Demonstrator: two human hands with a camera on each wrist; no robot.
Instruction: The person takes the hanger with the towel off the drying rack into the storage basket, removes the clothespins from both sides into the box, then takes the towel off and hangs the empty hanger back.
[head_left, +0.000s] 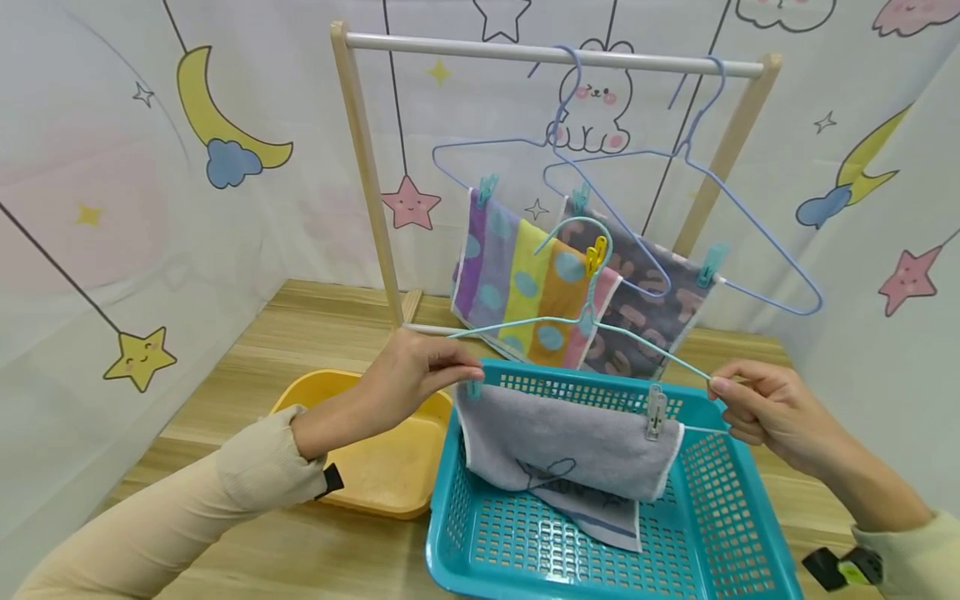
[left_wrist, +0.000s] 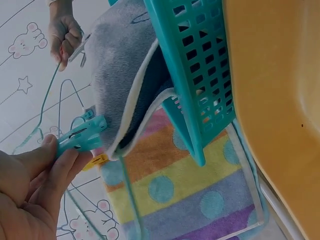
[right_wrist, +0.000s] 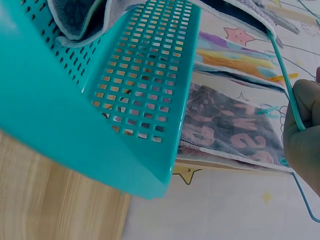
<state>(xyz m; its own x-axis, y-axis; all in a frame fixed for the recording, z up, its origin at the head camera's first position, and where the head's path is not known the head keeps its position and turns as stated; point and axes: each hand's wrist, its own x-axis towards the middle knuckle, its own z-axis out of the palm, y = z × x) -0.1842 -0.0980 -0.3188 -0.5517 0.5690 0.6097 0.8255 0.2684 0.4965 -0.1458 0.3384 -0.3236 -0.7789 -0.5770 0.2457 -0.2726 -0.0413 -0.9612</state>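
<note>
My left hand (head_left: pixel 420 375) pinches a teal clothespin (left_wrist: pixel 82 135) at the left top corner of a grey towel (head_left: pixel 570 433). That towel is folded over the lower bar of a mint-green hanger (head_left: pixel 637 337). A grey clothespin (head_left: pixel 656 412) clips its right side. My right hand (head_left: pixel 765 408) grips the hanger's right end, and the green wire passes through its curled fingers in the right wrist view. The towel hangs over a teal plastic basket (head_left: pixel 712 500), its lower part dropping inside the rim.
Behind stands a rack (head_left: pixel 480 48) with two blue hangers. A striped towel (head_left: pixel 525 287) and a dark patterned towel (head_left: pixel 637 308) hang there by clothespins, one of them a yellow clothespin (head_left: pixel 596 254). Left of the basket sits a yellow tub (head_left: pixel 382 467) on the wooden table (head_left: pixel 247 533).
</note>
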